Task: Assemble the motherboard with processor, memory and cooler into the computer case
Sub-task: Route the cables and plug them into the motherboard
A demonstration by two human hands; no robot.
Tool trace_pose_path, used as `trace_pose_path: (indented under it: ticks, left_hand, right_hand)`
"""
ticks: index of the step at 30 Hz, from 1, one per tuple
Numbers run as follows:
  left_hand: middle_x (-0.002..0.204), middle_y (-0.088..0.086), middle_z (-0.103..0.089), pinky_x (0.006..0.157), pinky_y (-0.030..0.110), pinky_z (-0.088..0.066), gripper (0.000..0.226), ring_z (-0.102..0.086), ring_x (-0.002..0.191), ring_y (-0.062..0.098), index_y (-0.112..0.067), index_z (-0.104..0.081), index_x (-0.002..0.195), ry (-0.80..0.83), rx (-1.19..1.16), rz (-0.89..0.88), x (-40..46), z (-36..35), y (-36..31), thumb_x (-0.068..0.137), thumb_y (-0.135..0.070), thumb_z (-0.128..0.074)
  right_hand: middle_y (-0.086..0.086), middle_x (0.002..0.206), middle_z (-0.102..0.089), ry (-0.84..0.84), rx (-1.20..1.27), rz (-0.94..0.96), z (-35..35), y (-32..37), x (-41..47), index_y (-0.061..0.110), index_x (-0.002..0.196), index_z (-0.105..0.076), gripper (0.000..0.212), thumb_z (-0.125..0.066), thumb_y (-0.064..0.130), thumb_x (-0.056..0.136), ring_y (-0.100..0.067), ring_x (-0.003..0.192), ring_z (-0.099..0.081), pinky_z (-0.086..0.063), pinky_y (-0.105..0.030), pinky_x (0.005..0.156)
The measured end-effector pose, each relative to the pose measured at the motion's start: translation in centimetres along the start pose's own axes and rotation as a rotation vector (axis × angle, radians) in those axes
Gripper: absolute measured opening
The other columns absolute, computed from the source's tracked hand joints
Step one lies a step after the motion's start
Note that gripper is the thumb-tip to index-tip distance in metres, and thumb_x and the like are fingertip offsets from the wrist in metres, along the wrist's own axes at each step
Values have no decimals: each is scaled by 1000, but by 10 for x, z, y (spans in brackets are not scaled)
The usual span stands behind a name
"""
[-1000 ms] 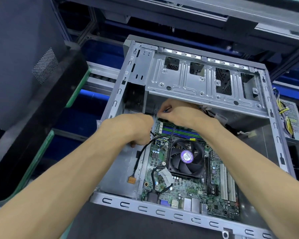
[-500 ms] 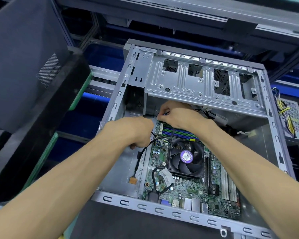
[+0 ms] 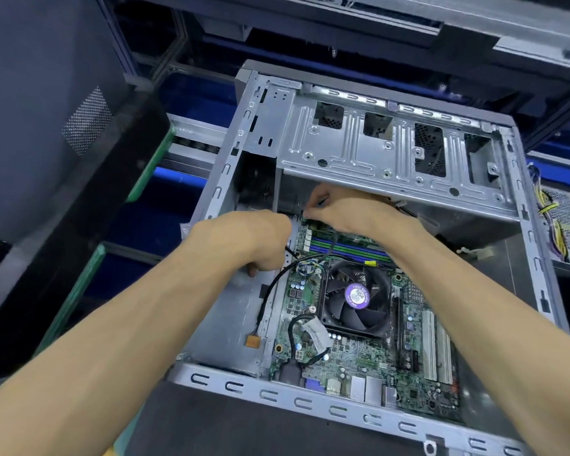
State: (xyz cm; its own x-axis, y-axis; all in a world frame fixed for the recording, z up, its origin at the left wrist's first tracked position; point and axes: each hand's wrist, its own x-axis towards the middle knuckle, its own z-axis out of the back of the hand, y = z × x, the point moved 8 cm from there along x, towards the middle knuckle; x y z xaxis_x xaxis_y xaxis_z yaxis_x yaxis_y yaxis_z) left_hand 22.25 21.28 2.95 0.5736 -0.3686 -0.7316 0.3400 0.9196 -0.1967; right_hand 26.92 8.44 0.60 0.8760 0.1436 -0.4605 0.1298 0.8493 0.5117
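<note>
Inside the open computer case (image 3: 313,404) the motherboard (image 3: 359,353) lies flat with its cooler (image 3: 356,296) and memory (image 3: 346,250), beyond which the left hand (image 3: 247,238) is clenched over a black cable (image 3: 270,291) and the right hand (image 3: 339,209) pinches something small and dark at the board's far corner.

We see two bare forearms reaching in from the lower corners, with no sleeves, gloves, watch or rings showing on either. Our bare left hand (image 3: 250,241) has short fingers folded in toward the palm. Our bare right hand (image 3: 346,212) shows its back and knuckles; its fingertips are partly hidden from us.
</note>
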Motion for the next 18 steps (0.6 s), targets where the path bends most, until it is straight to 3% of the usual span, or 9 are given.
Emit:
trace_pose_path:
  ticks: [2,5,18]
  left_hand:
    - [81,11,-76,85,43,-60,34,-75,84,25,-5,-67,105,-11,-21,-3,2,-1,1,84,6,-44]
    - [83,11,-76,85,42,-60,35,-75,86,25,-5,-67,107,-13,-2,-2,1,-1,1,83,7,-45]
    - [77,9,-70,88,43,-59,32,-75,86,25,-5,-64,111,-11,-6,-15,0,1,-4,89,5,-43]
  right_hand:
    - [4,85,-58,-15,10,-17,-1,-2,2,26,88,-56,14,-64,31,98,-10,68,-49,-33,-23,56]
    - [2,86,-61,-12,21,-11,-1,-2,4,31,78,-53,22,-67,31,95,-14,70,-51,-35,-27,61]
    - [8,75,-57,-34,47,-1,-2,-5,6,32,77,-53,24,-69,32,94,-10,61,-48,-32,-25,54]
